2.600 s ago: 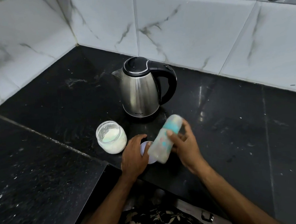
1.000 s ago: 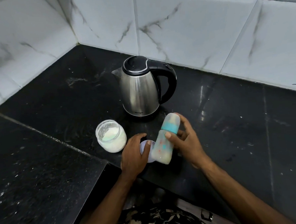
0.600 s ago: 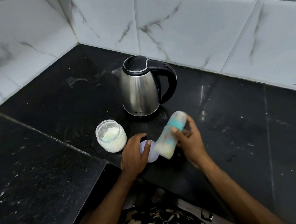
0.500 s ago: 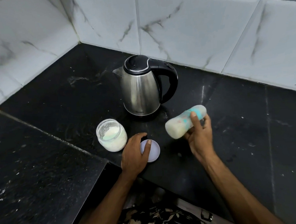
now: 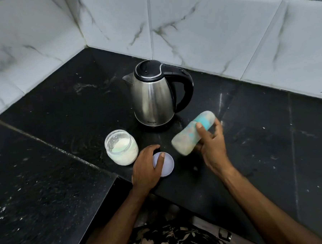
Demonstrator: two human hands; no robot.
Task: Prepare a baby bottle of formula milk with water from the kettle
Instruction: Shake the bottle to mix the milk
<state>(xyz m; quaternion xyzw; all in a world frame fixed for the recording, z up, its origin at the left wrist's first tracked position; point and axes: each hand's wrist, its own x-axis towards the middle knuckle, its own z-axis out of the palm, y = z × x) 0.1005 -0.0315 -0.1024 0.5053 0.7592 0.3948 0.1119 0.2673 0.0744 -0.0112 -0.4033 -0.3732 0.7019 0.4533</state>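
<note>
A: Baby bottle (image 5: 192, 133)?
B: Off the counter, tilted nearly flat, blurred. Right hand (image 5: 212, 147) has fingers and thumb wrapped round it. Milky liquid inside, teal collar toward the kettle.
A: What's close?
B: Steel kettle (image 5: 152, 93) just behind, upright, black lid closed, handle to the right. Nothing between them.
A: Left hand (image 5: 146, 169)?
B: Lying relaxed over a round pale lid (image 5: 167, 165) flat on the counter, fingertip on top, gripping nothing.
A: Containers?
B: Open glass jar (image 5: 121, 150) just left of that hand, white powder inside.
A: Surface?
B: Black speckled stone counter (image 5: 260, 144), white marble-veined wall tiles (image 5: 198, 30) behind.
</note>
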